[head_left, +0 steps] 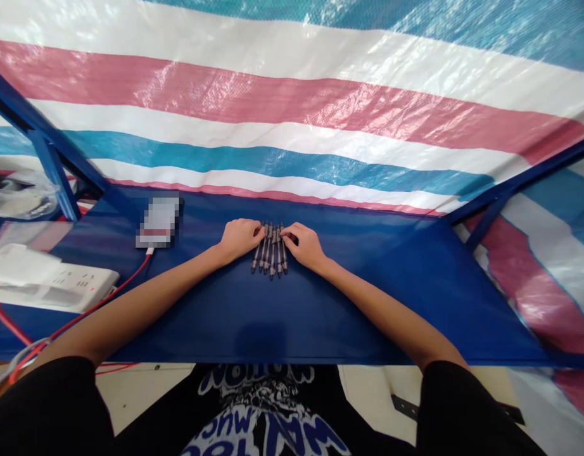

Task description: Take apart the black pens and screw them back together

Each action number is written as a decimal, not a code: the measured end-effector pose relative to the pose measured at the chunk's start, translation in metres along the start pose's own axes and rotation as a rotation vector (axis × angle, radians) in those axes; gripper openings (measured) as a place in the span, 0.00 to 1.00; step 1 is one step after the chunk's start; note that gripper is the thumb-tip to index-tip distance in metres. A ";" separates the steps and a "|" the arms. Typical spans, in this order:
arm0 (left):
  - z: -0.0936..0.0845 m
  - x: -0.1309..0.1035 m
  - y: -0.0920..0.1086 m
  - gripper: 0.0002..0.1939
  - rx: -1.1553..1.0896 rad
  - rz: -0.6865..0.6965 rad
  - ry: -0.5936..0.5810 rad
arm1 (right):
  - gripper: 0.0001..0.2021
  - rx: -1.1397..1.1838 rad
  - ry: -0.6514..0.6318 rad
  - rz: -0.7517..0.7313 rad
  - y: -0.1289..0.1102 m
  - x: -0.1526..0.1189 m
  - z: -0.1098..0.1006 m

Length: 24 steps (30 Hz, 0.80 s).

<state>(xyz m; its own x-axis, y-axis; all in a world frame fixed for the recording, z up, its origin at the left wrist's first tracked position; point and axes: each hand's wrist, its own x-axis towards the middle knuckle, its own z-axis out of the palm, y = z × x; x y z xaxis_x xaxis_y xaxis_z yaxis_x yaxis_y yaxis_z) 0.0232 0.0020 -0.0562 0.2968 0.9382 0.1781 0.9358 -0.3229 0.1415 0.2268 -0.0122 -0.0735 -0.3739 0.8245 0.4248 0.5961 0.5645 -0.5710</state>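
Observation:
Several dark pens [272,253] lie side by side on the blue table [216,310], their ends fanned slightly toward me. My left hand [242,239] rests at the left side of their far ends, its fingers curled and pressed together against the outer pen. At the right side of the same ends is my right hand [304,244], thumb and forefinger pinched at the pens. The fingertips of both hands partly cover the far ends.
A phone [158,221] with a red cable lies at the left. Nearer the left edge is a white power strip [78,285] beside plastic bags [23,196]. A striped sheet [282,114] hangs behind the table, between blue metal bars.

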 end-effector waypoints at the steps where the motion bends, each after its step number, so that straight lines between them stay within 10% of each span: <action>1: -0.001 0.001 0.000 0.21 0.009 0.004 -0.014 | 0.07 0.005 0.002 -0.002 0.000 0.000 0.000; 24: -0.033 0.002 0.016 0.17 0.089 -0.026 -0.283 | 0.07 0.014 -0.001 -0.016 0.000 0.001 0.000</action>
<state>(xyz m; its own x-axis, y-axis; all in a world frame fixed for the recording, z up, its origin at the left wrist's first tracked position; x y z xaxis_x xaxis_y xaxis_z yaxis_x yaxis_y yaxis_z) 0.0321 -0.0054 -0.0216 0.3020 0.9476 -0.1046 0.9531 -0.2977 0.0548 0.2261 -0.0111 -0.0733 -0.3841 0.8156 0.4328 0.5800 0.5778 -0.5742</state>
